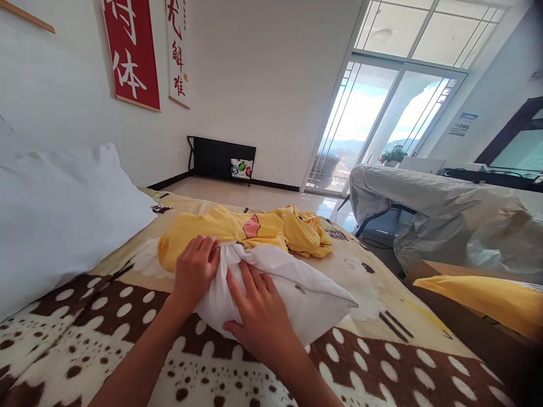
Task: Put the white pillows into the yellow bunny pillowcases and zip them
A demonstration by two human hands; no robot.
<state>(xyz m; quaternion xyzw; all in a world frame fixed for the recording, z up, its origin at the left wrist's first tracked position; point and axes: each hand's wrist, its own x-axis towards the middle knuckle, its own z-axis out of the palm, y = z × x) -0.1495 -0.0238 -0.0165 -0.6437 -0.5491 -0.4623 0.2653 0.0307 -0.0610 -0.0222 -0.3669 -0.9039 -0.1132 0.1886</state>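
Cushion [318,302], white and plump, lies under both hands in the head view, resting on a patterned blanket [360,265] of cream and brown with white spots. The left hand [197,265] has its fingers curled and thumb drawn in, pinching the gathered white fabric at the cushion's far left edge. Just to the right of that pinch and a little nearer, the right hand [257,308] lies palm down with its fingers spread across the top of the cushion, pressing on the cover rather than closing on it. To the right of the spread fingers, a grey seam runs toward the pointed corner, with a small dark tab [300,289] beside it. Just beyond both hands lies a yellow cloth [224,226] with a pink patch [251,226], bunched at its right end. Well to the left of the pinch, a large white pillow [72,209] rests on the blanket; well to the right of the spread hand, a yellow item [483,294] lies over a cardboard box [436,269]
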